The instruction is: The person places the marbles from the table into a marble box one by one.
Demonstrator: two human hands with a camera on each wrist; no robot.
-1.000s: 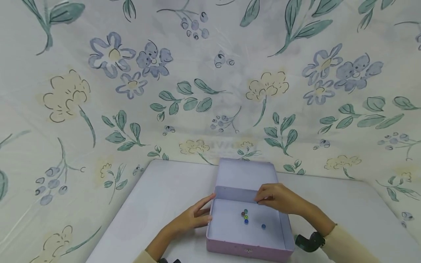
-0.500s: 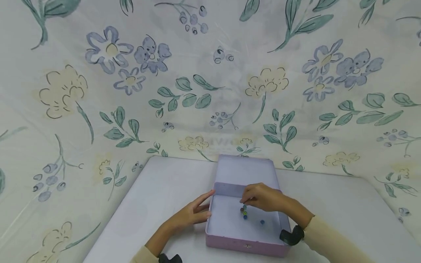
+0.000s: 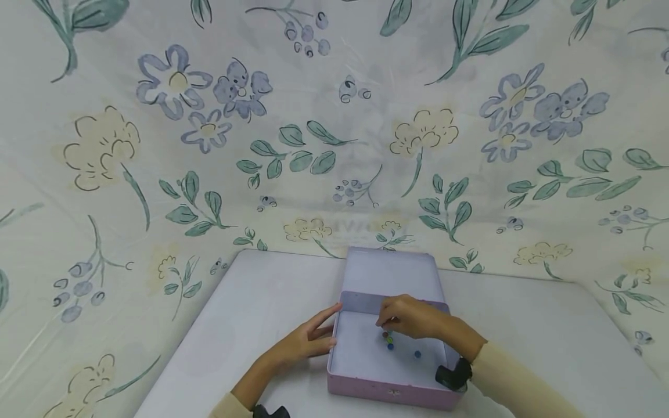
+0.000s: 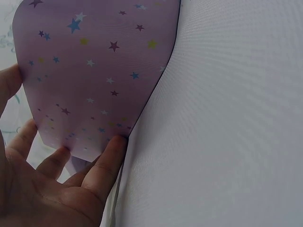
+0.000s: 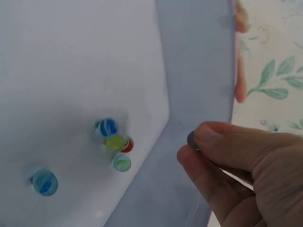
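My right hand [image 3: 413,316] is over the back part of the pink box [image 3: 366,384]. In the right wrist view its thumb and finger [image 5: 236,161] pinch a small dark grey marble [image 5: 193,140]. Inside the box, a blue marble [image 5: 108,127], a yellow-green one [image 5: 114,142], a red one [image 5: 128,144] and a pale green one [image 5: 122,162] lie grouped, with another blue marble [image 5: 45,182] apart. My left hand [image 3: 298,346] touches the box's left side with spread fingers; the left wrist view shows the fingers [image 4: 106,165] against the star-patterned wall [image 4: 94,71].
The box's lid [image 3: 389,273] lies back behind it on the white table [image 3: 272,290]. Beyond the table's far edge hangs a floral cloth [image 3: 313,191]. A black strap device [image 3: 453,374] sits on the right wrist, another [image 3: 270,411] on the left.
My right hand has moved left across the back of the box, from its right side to above the marble group. My left hand stays at the box's left side.
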